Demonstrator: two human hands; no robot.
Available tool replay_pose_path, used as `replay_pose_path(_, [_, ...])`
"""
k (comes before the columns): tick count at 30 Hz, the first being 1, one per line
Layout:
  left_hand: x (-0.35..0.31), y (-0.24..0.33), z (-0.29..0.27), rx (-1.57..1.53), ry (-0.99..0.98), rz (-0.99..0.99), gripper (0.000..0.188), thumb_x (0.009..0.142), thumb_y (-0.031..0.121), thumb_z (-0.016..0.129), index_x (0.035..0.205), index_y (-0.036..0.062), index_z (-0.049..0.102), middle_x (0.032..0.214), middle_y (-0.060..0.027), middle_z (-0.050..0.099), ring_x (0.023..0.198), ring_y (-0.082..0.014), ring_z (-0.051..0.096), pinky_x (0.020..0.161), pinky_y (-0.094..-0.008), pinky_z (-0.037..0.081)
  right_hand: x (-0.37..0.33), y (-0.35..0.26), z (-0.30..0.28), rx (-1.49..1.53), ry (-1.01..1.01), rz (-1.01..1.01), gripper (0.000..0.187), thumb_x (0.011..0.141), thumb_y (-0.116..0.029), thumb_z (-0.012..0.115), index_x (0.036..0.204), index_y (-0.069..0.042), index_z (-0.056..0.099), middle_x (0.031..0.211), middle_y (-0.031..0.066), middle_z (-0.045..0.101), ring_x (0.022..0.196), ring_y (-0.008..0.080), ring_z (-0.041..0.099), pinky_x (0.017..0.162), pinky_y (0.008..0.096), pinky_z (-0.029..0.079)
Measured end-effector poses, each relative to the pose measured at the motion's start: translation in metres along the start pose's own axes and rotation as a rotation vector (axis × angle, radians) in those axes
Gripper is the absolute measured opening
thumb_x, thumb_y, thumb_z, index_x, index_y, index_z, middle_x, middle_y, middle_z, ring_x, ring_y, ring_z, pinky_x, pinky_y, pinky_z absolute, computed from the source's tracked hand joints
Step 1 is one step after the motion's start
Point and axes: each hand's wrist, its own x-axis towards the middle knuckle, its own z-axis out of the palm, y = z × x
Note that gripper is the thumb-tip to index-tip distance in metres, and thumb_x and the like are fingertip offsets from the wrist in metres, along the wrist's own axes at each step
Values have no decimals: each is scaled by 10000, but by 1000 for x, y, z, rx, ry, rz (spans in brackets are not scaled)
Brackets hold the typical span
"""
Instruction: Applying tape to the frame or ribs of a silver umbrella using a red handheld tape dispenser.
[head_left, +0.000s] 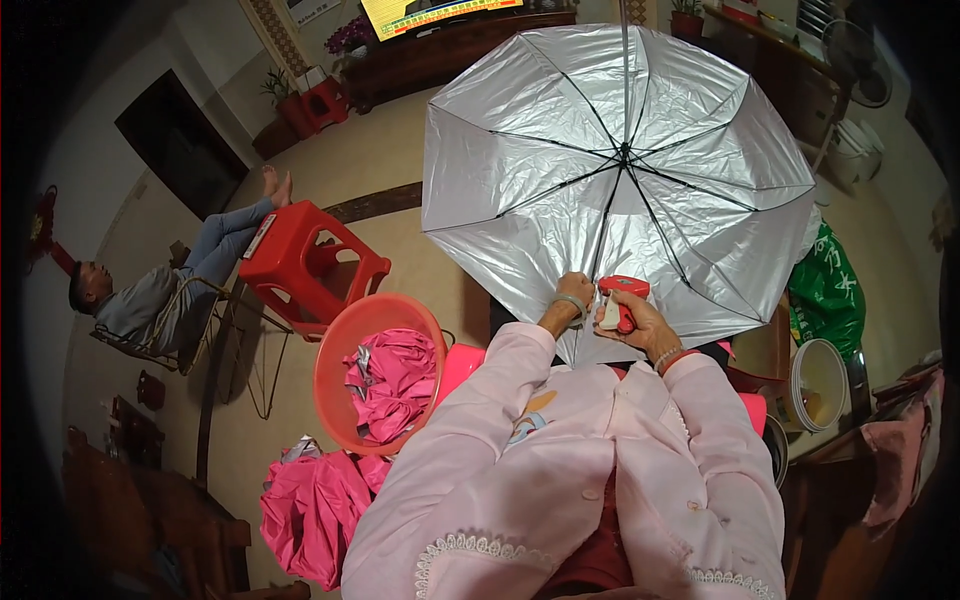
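Note:
An open umbrella (700, 130) with a silver inner side and black ribs spreads in front of me, its shaft pointing away toward the far side. My left hand (574, 294) is closed on the umbrella's near part, beside a rib, fingertips pinching the silver cloth. Close by on the right, my right hand (642, 328) is wrapped round a red and white hand-held tool (625, 287), whose exact kind I cannot make out. The tool's head sits against the silver cloth, just right of my left fingers.
Left of me, an orange-red basin (328, 385) holds crumpled pink cloth (395, 380), and more pink cloth (315, 510) lies below. Beyond are a red stool (300, 235) and a person (165, 300) reclining on a chair. At right are a green bag (828, 295) and white buckets (822, 385).

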Motion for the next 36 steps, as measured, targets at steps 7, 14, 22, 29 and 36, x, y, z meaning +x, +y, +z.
replay_pose_path(7, [20, -19, 1, 317, 33, 47, 285, 759, 191, 428, 755, -10, 630, 837, -219, 598, 807, -331, 593, 742, -385, 466, 8, 0, 0, 5, -35, -31, 224, 815, -244, 525, 962, -77, 504, 815, 121, 591, 707, 256, 598, 623, 485, 498])
replay_pose_path(14, [3, 6, -8, -25, -35, -92, 246, 784, 108, 423, 657, -30, 583, 514, -134, 567, 414, -233, 560, 401, -335, 457, 7, -2, 0, -2, -51, -28, 244, 811, -242, 527, 985, -76, 485, 777, 130, 592, 707, 264, 598, 666, 476, 500])
replay_pose_path(22, [-14, 23, -18, -280, -133, -192, 166, 783, 43, 444, 692, -58, 538, 510, -118, 522, 344, -193, 469, 317, -314, 361, 3, -1, -2, 45, -64, -37, 263, 802, -213, 554, 1023, -105, 461, 814, 123, 580, 718, 264, 602, 694, 484, 494])
replay_pose_path(29, [-15, 28, -24, -394, -195, -232, 134, 777, 39, 452, 713, -53, 526, 541, -104, 513, 351, -170, 437, 325, -293, 341, 2, -3, -1, 37, -60, -49, 270, 801, -217, 557, 1026, -106, 458, 816, 120, 581, 726, 262, 604, 697, 491, 492])
replay_pose_path(36, [-13, 24, -24, -405, -202, -236, 124, 769, 49, 468, 719, -47, 529, 547, -96, 515, 358, -162, 440, 325, -285, 336, 4, -3, -1, 9, -61, -26, 274, 802, -206, 546, 1041, -105, 457, 827, 126, 584, 730, 257, 604, 698, 494, 491])
